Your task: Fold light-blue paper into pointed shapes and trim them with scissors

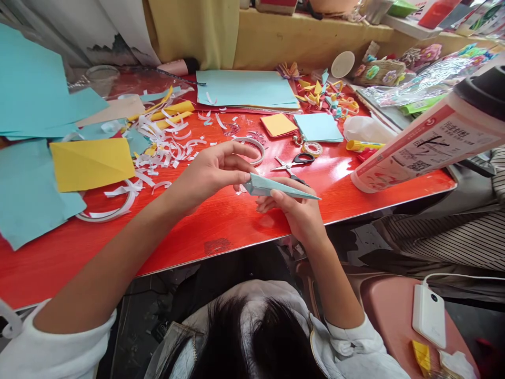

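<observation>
Pale blue folded paper against a bright red table
On the left, a plain yellow sheet among light blue sheets, with white paper strips to their right; far off, a light blue stack, a mustard curtain and a white curtain with a dark mountain pattern; to the right, an orange-yellow stack, a small light blue stack, black-handled scissors, and a white bottle with red-pink panel, black print and black lid; near, 2 white sleeves, a pink stool and, right, cloth in thin dark-and-pale stripes
</observation>
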`<state>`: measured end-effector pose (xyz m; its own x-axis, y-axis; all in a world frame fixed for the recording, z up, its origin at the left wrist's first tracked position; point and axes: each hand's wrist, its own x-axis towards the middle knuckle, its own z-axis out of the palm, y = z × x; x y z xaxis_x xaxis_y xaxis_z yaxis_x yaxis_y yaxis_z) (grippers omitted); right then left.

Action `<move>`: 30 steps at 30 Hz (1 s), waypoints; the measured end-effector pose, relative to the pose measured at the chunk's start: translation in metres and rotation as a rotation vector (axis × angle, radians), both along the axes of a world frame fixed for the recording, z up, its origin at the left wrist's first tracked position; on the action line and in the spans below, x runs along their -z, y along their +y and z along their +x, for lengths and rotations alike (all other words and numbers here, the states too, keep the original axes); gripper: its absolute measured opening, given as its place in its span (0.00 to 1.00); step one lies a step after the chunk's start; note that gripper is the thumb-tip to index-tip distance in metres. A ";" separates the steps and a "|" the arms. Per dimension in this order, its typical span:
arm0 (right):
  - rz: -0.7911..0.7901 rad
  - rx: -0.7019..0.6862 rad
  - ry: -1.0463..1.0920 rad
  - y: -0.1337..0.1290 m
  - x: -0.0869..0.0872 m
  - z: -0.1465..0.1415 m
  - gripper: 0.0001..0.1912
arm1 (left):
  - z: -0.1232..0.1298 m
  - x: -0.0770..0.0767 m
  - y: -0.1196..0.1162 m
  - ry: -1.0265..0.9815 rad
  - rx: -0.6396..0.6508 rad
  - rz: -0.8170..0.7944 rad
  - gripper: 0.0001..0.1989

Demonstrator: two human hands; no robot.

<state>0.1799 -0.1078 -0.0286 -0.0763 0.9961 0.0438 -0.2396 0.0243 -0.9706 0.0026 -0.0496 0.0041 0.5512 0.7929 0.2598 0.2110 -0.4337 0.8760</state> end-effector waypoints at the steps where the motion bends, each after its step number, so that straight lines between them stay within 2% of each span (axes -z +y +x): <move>1: 0.008 -0.006 0.002 0.000 0.000 0.000 0.16 | 0.000 0.000 0.000 0.000 -0.005 -0.002 0.14; 3: 0.024 -0.030 -0.003 -0.001 0.000 0.001 0.17 | 0.000 0.000 0.000 -0.002 -0.013 -0.011 0.14; 7: 0.042 -0.143 -0.016 -0.002 0.002 0.005 0.26 | -0.002 0.002 0.003 -0.020 -0.037 -0.039 0.13; 9: 0.036 -0.163 -0.004 -0.001 0.004 0.006 0.21 | -0.003 0.004 0.005 -0.012 -0.057 -0.046 0.12; 11: 0.025 -0.128 0.005 0.000 0.005 0.006 0.12 | -0.003 0.004 0.006 -0.001 -0.072 -0.069 0.11; 19: 0.009 0.030 -0.051 0.001 0.009 0.002 0.12 | 0.000 -0.006 0.001 -0.074 -0.141 -0.361 0.10; 23: 0.010 0.040 -0.073 0.001 0.009 0.002 0.13 | 0.000 -0.007 0.001 -0.070 -0.165 -0.385 0.11; 25: 0.019 0.037 -0.050 0.001 0.009 0.003 0.16 | 0.001 -0.006 0.002 -0.072 -0.176 -0.371 0.11; 28: 0.017 -0.016 -0.016 0.001 0.008 0.005 0.26 | 0.001 -0.005 0.003 -0.072 -0.204 -0.341 0.11; 30: 0.003 -0.068 -0.011 0.001 0.006 0.005 0.27 | 0.001 -0.004 0.003 -0.071 -0.215 -0.328 0.10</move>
<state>0.1852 -0.1069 -0.0349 -0.1447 0.9885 0.0450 -0.2297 0.0107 -0.9732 0.0035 -0.0469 0.0082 0.3536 0.9354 0.0052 0.2003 -0.0812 0.9764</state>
